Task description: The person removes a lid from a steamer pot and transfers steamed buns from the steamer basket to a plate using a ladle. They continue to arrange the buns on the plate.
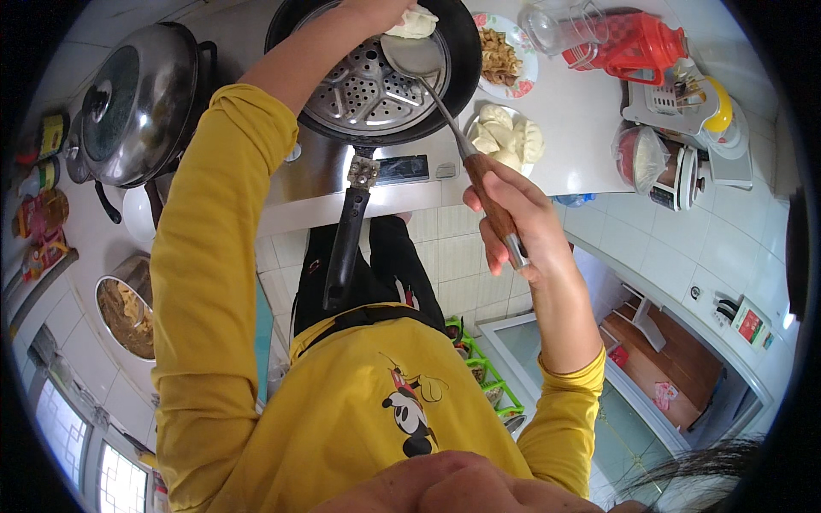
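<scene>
My right hand (pixel 523 215) grips the wooden handle of a metal wok spatula (pixel 494 205). Its blade (pixel 414 56) lies over a perforated metal steamer plate (pixel 365 83) inside a black wok (pixel 471 64). At the upper edge of the view, my left hand (pixel 378 11) has its fingers on a pale steamed bun (pixel 415 23), just beyond the spatula blade. Part of that hand is cut off by the edge. The wok's black handle (pixel 346 247) points towards me. Right of the wok, several more buns (pixel 503 138) sit heaped on a plate.
A floral plate (pixel 527 64) of brown food stands behind the buns. Beyond it are a clear glass jug (pixel 555 29) and a red thermos flask (pixel 641 48). On the left stand a large lidded pan (pixel 147 102), a white bowl (pixel 138 211) and a metal pot (pixel 125 308) of brownish food.
</scene>
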A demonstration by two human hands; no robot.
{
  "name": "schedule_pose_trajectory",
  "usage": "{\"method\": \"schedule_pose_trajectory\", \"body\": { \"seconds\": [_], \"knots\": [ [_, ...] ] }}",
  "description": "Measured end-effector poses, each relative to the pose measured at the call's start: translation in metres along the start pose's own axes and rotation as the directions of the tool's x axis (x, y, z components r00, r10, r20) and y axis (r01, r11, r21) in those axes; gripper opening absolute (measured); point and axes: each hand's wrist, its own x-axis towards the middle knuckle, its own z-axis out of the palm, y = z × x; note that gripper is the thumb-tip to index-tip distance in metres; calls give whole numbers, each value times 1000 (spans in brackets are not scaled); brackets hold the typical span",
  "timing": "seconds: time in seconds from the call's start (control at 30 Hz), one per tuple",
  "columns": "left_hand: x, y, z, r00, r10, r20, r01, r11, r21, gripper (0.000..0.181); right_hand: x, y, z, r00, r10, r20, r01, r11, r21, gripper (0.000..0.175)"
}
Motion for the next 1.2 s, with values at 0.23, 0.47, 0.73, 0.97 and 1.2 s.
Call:
{"method": "schedule_pose_trajectory", "body": {
  "seconds": [0.23,0.47,0.73,0.97,1.2],
  "knots": [
    [12,-3,13,1000,-8,-22,7,999,-47,17,8,7,11,997,59,-44,-60,998,-17,54],
    [16,-6,20,1000,-23,-9,23,999,-26,13,17,12,9,998,-57,10,57,998,-19,53],
    [6,2,3,999,-39,-16,37,996,-85,18,22,20,16,990,-138,-32,133,982,-131,56],
    [-9,7,-11,987,-85,-137,54,974,-219,21,21,28,24,981,-165,-97,125,934,-334,63],
    [-5,-7,11,987,-42,-154,21,990,-137,26,14,16,7,996,-83,-44,82,996,-22,58]
  ]
}}
